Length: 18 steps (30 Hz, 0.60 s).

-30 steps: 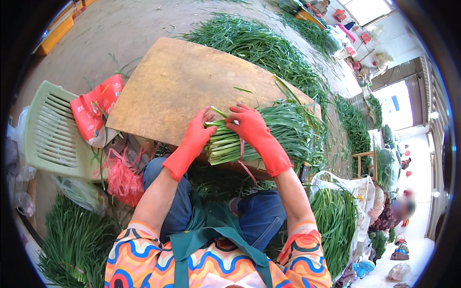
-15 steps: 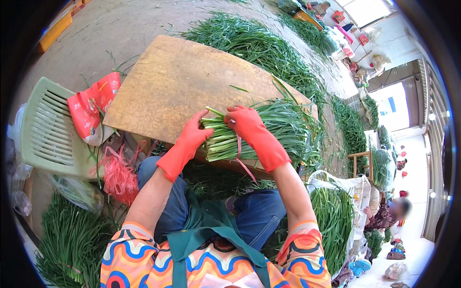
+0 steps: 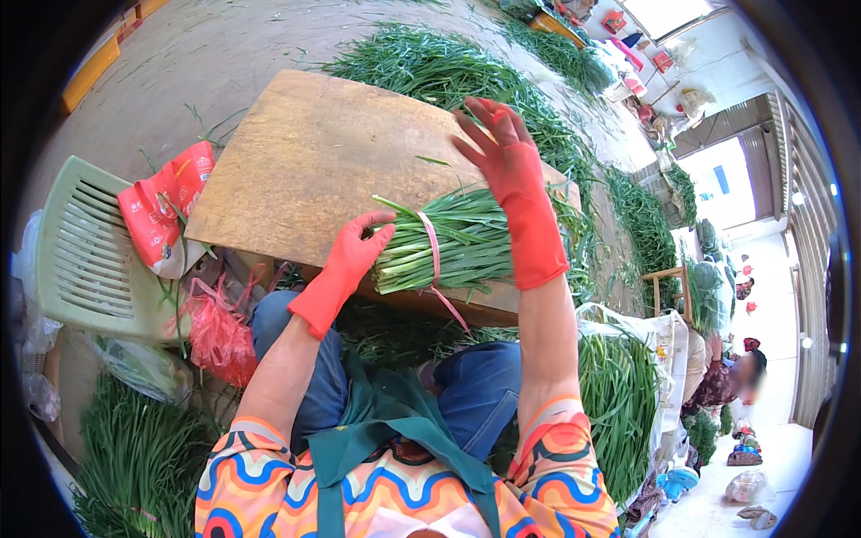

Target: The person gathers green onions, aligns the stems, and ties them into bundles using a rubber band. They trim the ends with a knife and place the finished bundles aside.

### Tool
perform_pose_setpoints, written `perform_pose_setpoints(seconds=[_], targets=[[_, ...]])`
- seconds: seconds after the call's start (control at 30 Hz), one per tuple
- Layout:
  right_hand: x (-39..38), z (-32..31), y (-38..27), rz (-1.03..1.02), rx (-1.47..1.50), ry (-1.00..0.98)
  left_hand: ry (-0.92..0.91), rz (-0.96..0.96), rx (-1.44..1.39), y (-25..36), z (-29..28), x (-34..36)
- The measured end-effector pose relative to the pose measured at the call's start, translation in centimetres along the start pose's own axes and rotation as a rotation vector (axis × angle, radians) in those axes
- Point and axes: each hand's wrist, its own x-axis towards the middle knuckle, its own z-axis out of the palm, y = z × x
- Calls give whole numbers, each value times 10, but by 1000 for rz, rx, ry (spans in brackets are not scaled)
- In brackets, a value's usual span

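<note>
A bundle of long green chives (image 3: pixel 457 247) lies along the near edge of a worn wooden table (image 3: pixel 314 152). A pink tie (image 3: pixel 434 247) goes round it, and one loose end hangs over the edge. The pale cut ends face left. My left hand (image 3: pixel 352 258), in a red rubber glove, is beside these ends, thumb and forefinger apart, fingertips close to them. Whether they touch is hard to tell. Above the bundle's leafy right part my right hand (image 3: pixel 507 152) is raised, gloved alike, its fingers spread and nothing in them.
Loose chives (image 3: pixel 430 63) lie heaped beyond the table. At left stand a green plastic chair (image 3: pixel 94 242), a red package (image 3: pixel 166 206) and pink plastic ties (image 3: pixel 220 332). More chives (image 3: pixel 134 448) are at lower left and in a white sack (image 3: pixel 668 359). Another person (image 3: pixel 717 381) sits far right.
My right hand has let go of the bundle and risen up and to the right, fingers opening. My left hand has loosened from the stalk ends. The tied bundle stays on the table.
</note>
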Motion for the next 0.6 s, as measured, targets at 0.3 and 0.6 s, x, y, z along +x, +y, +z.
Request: perform_pose_setpoints(seconds=[0.3,0.6], targets=[[-42,-42,71,240,-1393,-385,130,-132,195,9,0,5],[-40,-27,83,34,-1857,-544,148,-125,99,17,-1,1]])
